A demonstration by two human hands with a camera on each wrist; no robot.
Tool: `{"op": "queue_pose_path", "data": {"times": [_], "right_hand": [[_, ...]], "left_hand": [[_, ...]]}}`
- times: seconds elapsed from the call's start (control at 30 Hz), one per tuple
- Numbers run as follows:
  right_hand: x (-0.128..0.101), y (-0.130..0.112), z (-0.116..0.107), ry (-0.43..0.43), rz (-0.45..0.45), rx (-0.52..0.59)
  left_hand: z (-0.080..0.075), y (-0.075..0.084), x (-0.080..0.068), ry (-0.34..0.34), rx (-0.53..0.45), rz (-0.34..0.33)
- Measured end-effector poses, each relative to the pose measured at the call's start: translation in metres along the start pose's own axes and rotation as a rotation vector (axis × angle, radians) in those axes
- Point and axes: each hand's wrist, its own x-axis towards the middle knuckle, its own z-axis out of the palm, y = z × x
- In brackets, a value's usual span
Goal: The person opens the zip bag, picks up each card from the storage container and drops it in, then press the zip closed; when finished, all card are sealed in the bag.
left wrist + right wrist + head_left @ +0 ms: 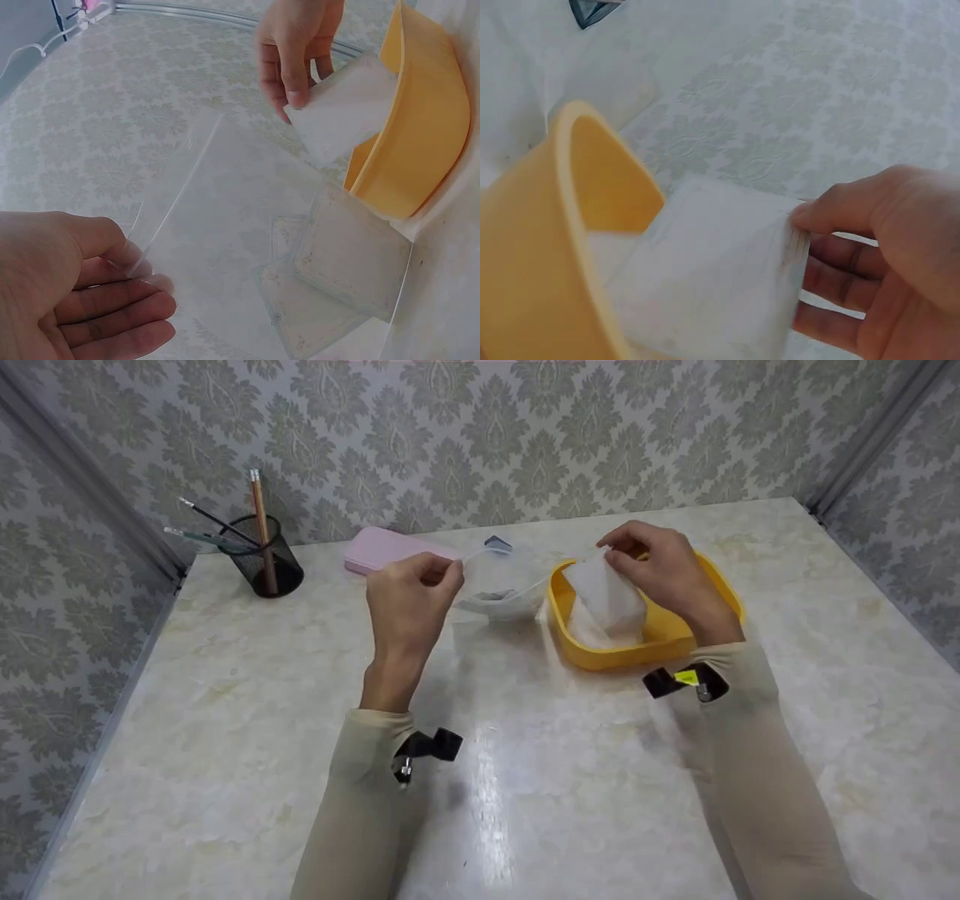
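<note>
Head view: left hand (412,592) pinches the edge of a clear plastic bag (501,585), held above the table (225,720). Right hand (660,566) pinches a white pad (606,601) standing in the yellow bowl (720,600).

Left wrist view: thumb and fingers curl on the bag's thin rim; the film hangs slack, so the mouth may collapse or slip free.

Right wrist view: only the pad's corner is gripped, fingertips closed on it; the pad may droop, snag the bowl rim and tip the bowl.
</note>
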Motion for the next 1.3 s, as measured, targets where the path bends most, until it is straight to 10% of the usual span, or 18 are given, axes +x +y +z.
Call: {"op": "queue_pose_path", "data": {"times": [0.6, 1.03, 1.3], "right_hand": [[-0.018, -0.059, -0.013, 0.410, -0.339, 0.212], [-0.026, -0.085, 0.007, 0.408, -0.443, 0.399], [-0.019, -0.077, 0.023, 0.322, -0.507, 0.282]], "left_hand": [[0.000, -0.001, 0.000, -0.004, -0.001, 0.001], [0.001, -0.001, -0.001, 0.008, -0.010, 0.020], [0.001, -0.002, 0.000, 0.013, -0.009, 0.028]]}}
